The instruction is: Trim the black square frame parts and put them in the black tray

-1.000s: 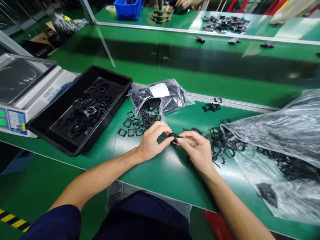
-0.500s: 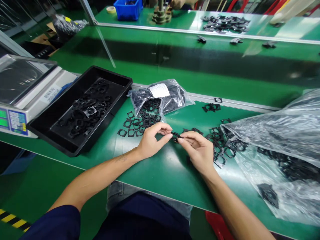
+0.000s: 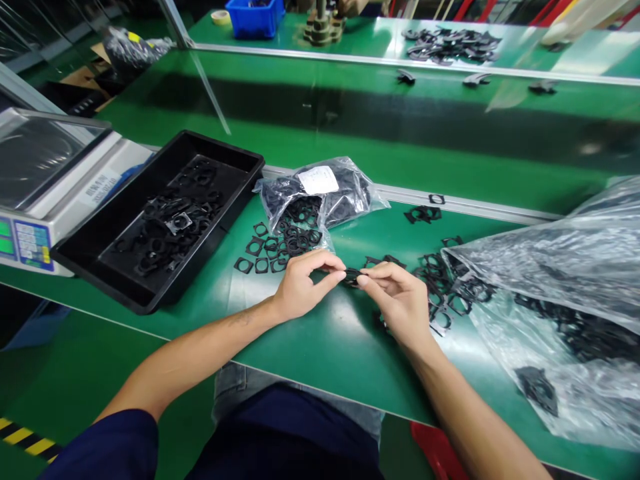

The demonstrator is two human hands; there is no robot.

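Observation:
Between my two hands is a small black plastic ring part (image 3: 352, 275), held above the green tabletop. My left hand (image 3: 307, 283) pinches its left side between thumb and fingertips. The other side is gripped by the thumb and fingers of my right hand (image 3: 397, 293). Fingertips cover much of the part, so its full shape is hidden. Just beyond my left hand lie loose black square rings (image 3: 255, 247), spilling from a clear plastic bag (image 3: 350, 190) with a white label. More black ring frames (image 3: 435, 273) are piled to the right of my right hand.
A black tray (image 3: 150, 300) holding many black parts sits at left, beside a weighing scale (image 3: 35, 227). On the right spreads a large clear bag (image 3: 550, 260) of black parts. Across the metal rail are a blue bin (image 3: 255, 20) and a heap of curved black pieces (image 3: 450, 45).
The black ring part has turned slightly between my fingers and now looks more level. Both hands stay almost in the same place, still holding it.

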